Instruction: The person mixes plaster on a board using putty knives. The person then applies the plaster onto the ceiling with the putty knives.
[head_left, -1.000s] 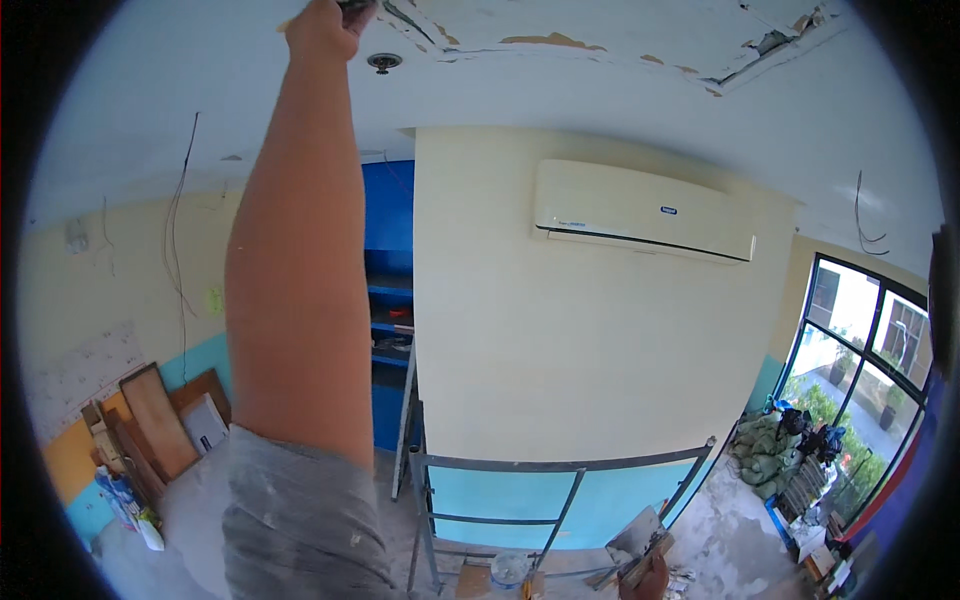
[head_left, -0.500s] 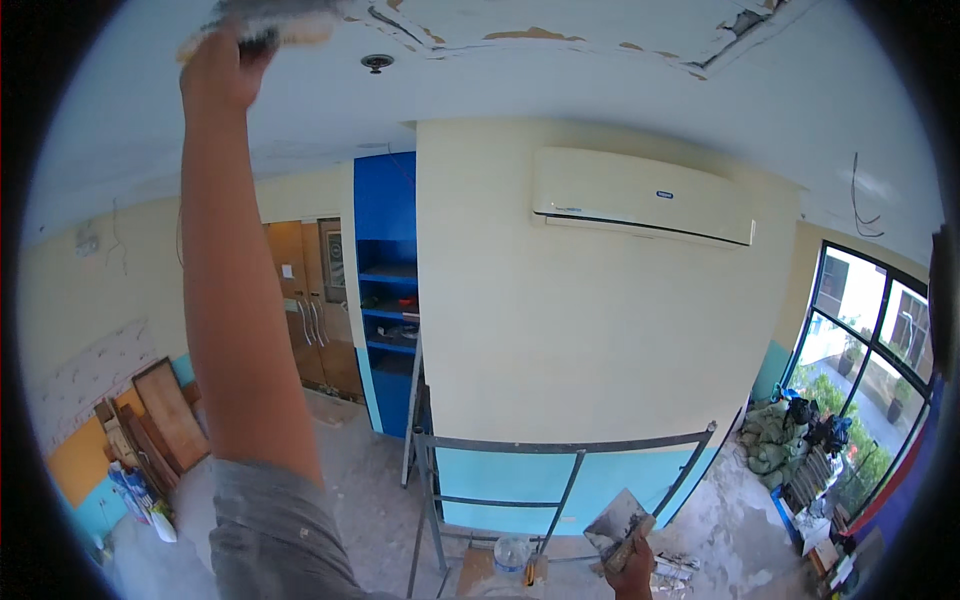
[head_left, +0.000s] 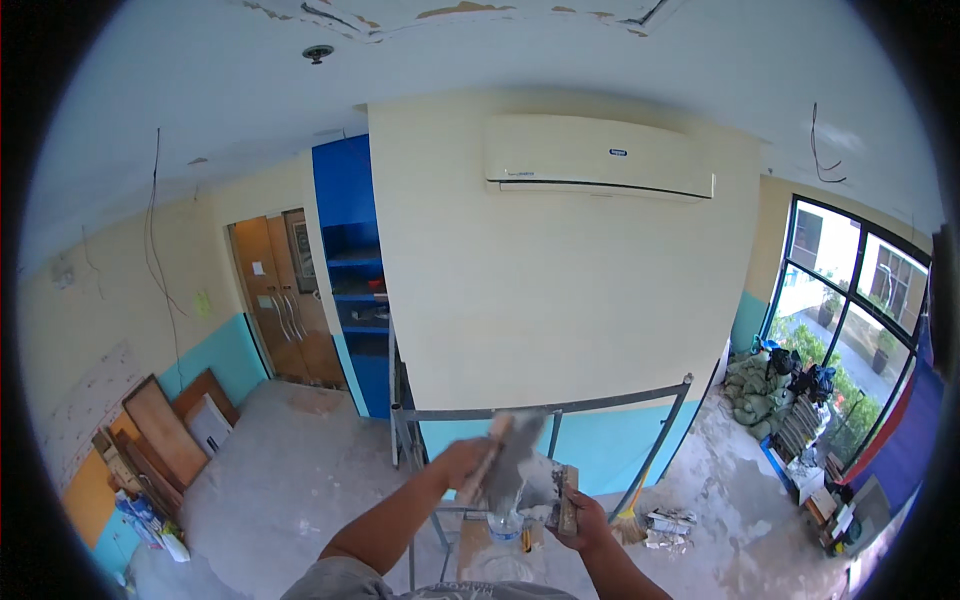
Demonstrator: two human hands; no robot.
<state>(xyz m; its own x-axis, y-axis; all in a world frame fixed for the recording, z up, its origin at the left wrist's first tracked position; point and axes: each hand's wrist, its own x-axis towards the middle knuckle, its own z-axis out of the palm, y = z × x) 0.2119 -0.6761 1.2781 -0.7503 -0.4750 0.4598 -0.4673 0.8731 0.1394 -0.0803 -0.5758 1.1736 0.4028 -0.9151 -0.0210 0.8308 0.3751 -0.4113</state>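
Left hand (head_left: 462,462) grips a blurred trowel (head_left: 513,460), right hand (head_left: 588,522) a paste-smeared scraper (head_left: 567,499), close together before a metal frame (head_left: 620,400) — overhead, ceiling cracks (head_left: 328,17) and brown patches (head_left: 465,8) lie uncovered.

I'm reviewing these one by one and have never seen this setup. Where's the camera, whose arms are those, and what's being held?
There is no machine here: these are a person's own bare hands. Every picture comes from one wide fisheye camera worn on the head, so straight edges bend toward the rim.

The left hand holds a wide grey-bladed tool with a pale handle, blurred. The right hand holds a flat, white-smeared tool with a brownish handle. Whether the two tools touch, I can't tell.

Around them, a grey metal frame stands just ahead, with a clear plastic container below the hands. Wooden boards lean against the left wall, and green sacks lie by the window.
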